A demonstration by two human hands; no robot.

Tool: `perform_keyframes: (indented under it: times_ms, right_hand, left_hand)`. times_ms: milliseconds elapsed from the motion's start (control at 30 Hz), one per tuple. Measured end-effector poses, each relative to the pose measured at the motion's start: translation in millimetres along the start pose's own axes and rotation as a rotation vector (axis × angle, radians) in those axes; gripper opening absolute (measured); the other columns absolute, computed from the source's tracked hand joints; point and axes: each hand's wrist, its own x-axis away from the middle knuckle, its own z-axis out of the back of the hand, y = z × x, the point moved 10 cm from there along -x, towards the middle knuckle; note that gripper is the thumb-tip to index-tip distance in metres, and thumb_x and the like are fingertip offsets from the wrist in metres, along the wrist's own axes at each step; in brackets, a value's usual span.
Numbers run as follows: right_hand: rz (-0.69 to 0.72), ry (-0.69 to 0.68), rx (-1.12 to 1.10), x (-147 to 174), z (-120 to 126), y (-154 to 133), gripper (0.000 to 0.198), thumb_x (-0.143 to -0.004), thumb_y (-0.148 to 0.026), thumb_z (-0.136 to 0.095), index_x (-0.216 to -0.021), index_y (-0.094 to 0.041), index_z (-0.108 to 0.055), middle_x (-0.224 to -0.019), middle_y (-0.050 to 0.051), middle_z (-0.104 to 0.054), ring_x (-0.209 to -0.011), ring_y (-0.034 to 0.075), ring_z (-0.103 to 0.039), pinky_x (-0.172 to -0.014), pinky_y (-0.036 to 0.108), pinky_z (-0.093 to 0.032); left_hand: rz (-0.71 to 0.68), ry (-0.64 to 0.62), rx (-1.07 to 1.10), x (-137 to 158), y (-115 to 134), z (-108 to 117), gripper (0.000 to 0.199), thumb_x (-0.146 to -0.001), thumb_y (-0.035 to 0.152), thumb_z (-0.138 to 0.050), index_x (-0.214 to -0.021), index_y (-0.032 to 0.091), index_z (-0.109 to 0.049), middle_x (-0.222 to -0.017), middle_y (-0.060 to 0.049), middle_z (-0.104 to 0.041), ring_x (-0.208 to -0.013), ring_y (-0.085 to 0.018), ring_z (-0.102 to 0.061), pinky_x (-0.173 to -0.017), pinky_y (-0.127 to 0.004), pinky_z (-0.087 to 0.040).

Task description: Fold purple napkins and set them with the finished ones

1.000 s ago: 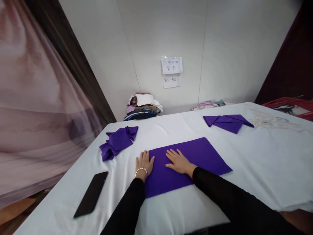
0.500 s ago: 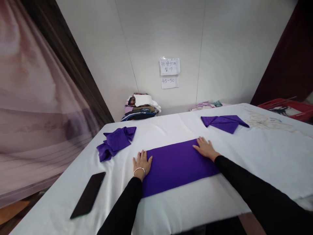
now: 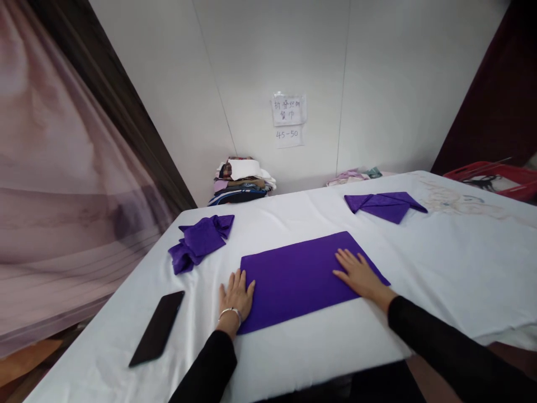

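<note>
A purple cloth napkin (image 3: 293, 280), folded to a flat rectangle, lies in front of me on a white tablecloth (image 3: 310, 358). At its left edge my left hand (image 3: 237, 294) rests palm down, fingers spread, a bracelet on the wrist. My right hand (image 3: 356, 274) lies flat on the napkin's right part, its fingers stretched out too. Neither hand grips anything. Farther off to the left is a folded purple napkin (image 3: 203, 238) with loose ends. Another purple napkin (image 3: 384, 205), folded to pointed corners, sits at the back right.
A black phone-like slab (image 3: 158, 327) lies at the left. Beyond the far edge stands a pile of folded clothes (image 3: 241, 182), with more cloth (image 3: 352, 176) to its right. Handwritten paper signs (image 3: 289, 112) hang on the wall. A red basket (image 3: 499, 176) is at far right.
My right hand has slid nearer to me from the napkin's far right corner, uncovering that corner. My left hand has shifted slightly left and nearer along the left edge.
</note>
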Motion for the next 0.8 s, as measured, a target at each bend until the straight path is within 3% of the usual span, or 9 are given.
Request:
perform_keyframes:
  times_ms: [100,200,267,367,500,633,800]
  right_hand:
    - [-0.114,0.024,0.076,9.9,4.0,70.5,0.067,-0.086,-0.061,-0.019,-0.138,-0.020,-0.031,-0.145,0.008,-0.027,-0.133,0.027,-0.019,-0.105,0.051,-0.016]
    - [-0.192,0.044,0.076,6.2,7.3,101.9,0.065,-0.086,-0.058,-0.021,-0.137,-0.020,-0.033,-0.142,0.009,-0.033,-0.132,0.028,-0.024,-0.103,0.052,-0.022]
    - [-0.179,0.062,0.048,-8.4,12.8,97.7,0.062,-0.087,-0.052,-0.025,-0.136,-0.017,-0.034,-0.140,0.010,-0.037,-0.130,0.027,-0.027,-0.102,0.048,-0.027]
    - [-0.081,0.060,0.033,-42.2,21.3,68.7,0.055,-0.085,-0.036,-0.034,-0.135,-0.013,-0.036,-0.138,0.011,-0.040,-0.129,0.025,-0.031,-0.103,0.039,-0.029]
    - [0.035,-0.061,0.051,-85.5,19.5,35.4,0.056,-0.079,-0.018,-0.039,-0.135,-0.012,-0.036,-0.138,0.010,-0.040,-0.128,0.024,-0.032,-0.102,0.037,-0.028]
    - [0.102,-0.169,0.053,-112.4,18.5,28.1,0.054,-0.076,-0.020,-0.047,-0.130,-0.015,-0.044,-0.130,0.013,-0.048,-0.117,0.025,-0.046,-0.095,0.034,-0.035]
    - [0.116,-0.287,0.067,-127.7,19.0,32.7,0.037,-0.068,-0.025,-0.059,-0.104,-0.017,-0.064,-0.107,0.012,-0.063,-0.096,0.026,-0.058,-0.079,0.031,-0.043]
  left_hand:
    - [0.031,0.049,0.010,-2.7,-11.3,6.6,0.058,-0.088,0.046,-0.020,-0.136,0.014,-0.029,-0.145,-0.008,-0.028,-0.134,-0.024,-0.019,-0.107,-0.049,-0.015]
    - [0.015,0.137,0.051,-9.2,-1.4,21.5,0.054,-0.088,0.044,-0.026,-0.131,0.013,-0.036,-0.136,-0.012,-0.043,-0.126,-0.025,-0.033,-0.103,-0.045,-0.025]
    - [0.033,0.130,0.106,-19.9,3.9,27.7,0.050,-0.087,0.042,-0.032,-0.128,0.015,-0.039,-0.128,-0.013,-0.050,-0.120,-0.026,-0.039,-0.098,-0.042,-0.030]
    - [0.116,0.065,0.162,-44.4,2.1,31.5,0.050,-0.083,0.036,-0.042,-0.128,0.014,-0.038,-0.123,-0.015,-0.053,-0.118,-0.027,-0.043,-0.094,-0.039,-0.034]
    - [0.196,-0.034,0.221,-77.9,-6.9,27.8,0.049,-0.076,0.034,-0.053,-0.118,0.011,-0.048,-0.118,-0.017,-0.056,-0.101,-0.024,-0.057,-0.078,-0.029,-0.043]
    - [0.176,-0.119,0.296,-91.4,-8.8,17.1,0.030,-0.069,0.030,-0.060,-0.095,0.015,-0.061,-0.095,-0.010,-0.067,-0.085,-0.021,-0.063,-0.065,-0.024,-0.044]
    - [0.125,-0.073,0.386,-89.0,-8.8,18.7,0.018,-0.075,0.030,-0.055,-0.086,0.018,-0.060,-0.082,-0.004,-0.067,-0.076,-0.016,-0.062,-0.062,-0.022,-0.042]
